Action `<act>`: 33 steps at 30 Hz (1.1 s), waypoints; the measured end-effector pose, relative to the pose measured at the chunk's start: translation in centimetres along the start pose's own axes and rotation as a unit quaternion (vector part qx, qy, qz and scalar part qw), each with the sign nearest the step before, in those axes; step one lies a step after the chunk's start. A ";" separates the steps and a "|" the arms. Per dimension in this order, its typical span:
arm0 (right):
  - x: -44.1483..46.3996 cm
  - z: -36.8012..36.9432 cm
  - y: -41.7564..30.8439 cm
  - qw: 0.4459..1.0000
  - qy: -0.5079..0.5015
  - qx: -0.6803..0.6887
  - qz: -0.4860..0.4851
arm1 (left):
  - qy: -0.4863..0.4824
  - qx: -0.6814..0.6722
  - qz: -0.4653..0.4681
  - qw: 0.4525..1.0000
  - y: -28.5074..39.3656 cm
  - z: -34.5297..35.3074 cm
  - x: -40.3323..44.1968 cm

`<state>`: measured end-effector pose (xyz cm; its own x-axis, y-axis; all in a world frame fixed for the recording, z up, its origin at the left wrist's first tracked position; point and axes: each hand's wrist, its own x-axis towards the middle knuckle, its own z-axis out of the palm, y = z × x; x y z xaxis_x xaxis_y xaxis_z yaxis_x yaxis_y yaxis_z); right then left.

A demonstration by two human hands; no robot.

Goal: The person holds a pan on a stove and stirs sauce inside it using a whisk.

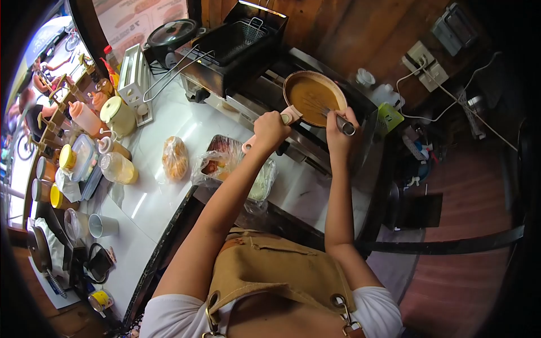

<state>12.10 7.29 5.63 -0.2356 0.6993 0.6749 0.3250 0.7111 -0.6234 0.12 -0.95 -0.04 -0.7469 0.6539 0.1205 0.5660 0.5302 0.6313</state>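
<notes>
A round saucepan [339, 89] of brown sauce [310, 92] sits on the stove [307, 145]. My left hand [271, 129] is closed around the pan's pale pink handle. In my right hand [342, 138] is a whisk [345, 125], its wires dipping into the sauce and its handle end tilted up toward me. Just left of my left forearm, plastic-wrapped trays of food [217, 167] lie on the counter, partly covered by that arm. A bagged bread loaf [175, 159] rests farther left.
A fryer with a wire basket [251, 32] stands left of the pan, and a lidded cooker [172, 35] behind it. Several sauce bottles and jars [84, 115] line the left counter. A cup [103, 225] stands nearer me. Cords hang from the wall outlet [426, 66] at right.
</notes>
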 end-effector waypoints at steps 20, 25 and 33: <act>-0.8 2.2 1.8 0.996 -0.073 -0.053 -0.019 | 0.006 0.008 -0.012 1.000 0.1 -0.1 0.0; -2.6 1.7 1.9 0.957 -0.120 -0.218 -0.147 | 0.010 -0.003 -0.016 1.000 0.0 0.2 0.1; -4.1 1.5 2.2 0.955 -0.153 -0.209 -0.148 | -0.005 -0.006 -0.004 1.000 -0.1 -0.1 0.0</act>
<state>12.43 6.13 0.92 -0.6085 0.5066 0.6108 0.5247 0.8343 -0.1693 0.03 -0.99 -0.04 -0.7473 0.6557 0.1077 0.5564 0.5289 0.6408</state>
